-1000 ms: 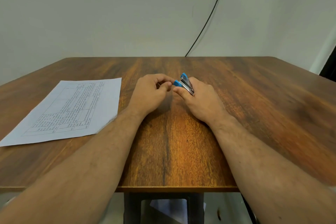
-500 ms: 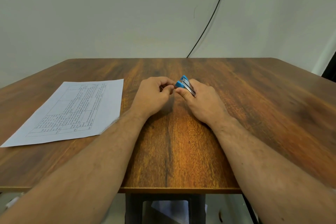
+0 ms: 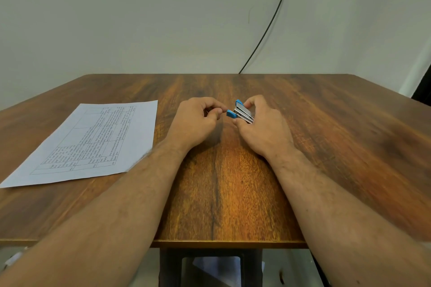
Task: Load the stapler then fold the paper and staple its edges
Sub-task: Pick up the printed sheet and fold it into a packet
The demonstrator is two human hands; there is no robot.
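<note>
A small blue and silver stapler (image 3: 242, 113) is gripped in my right hand (image 3: 263, 128) just above the wooden table (image 3: 326, 147). Its jaws gape open and its blue tips point left. My left hand (image 3: 194, 124) is right beside the stapler's tip, a small gap away. Its fingers are curled, and thumb and forefinger pinch a small thin thing that looks like staples (image 3: 207, 112), mostly hidden. A printed sheet of paper (image 3: 93, 142) lies flat on the table, left of my left forearm.
A black cable (image 3: 268, 30) runs down the wall behind the table's far edge. The table's front edge (image 3: 228, 243) is close to me, with a dark frame and white paper below it.
My left fingertips, which touched the stapler's blue tip, have drawn a little to the left. My right hand still holds the stapler in about the same place.
</note>
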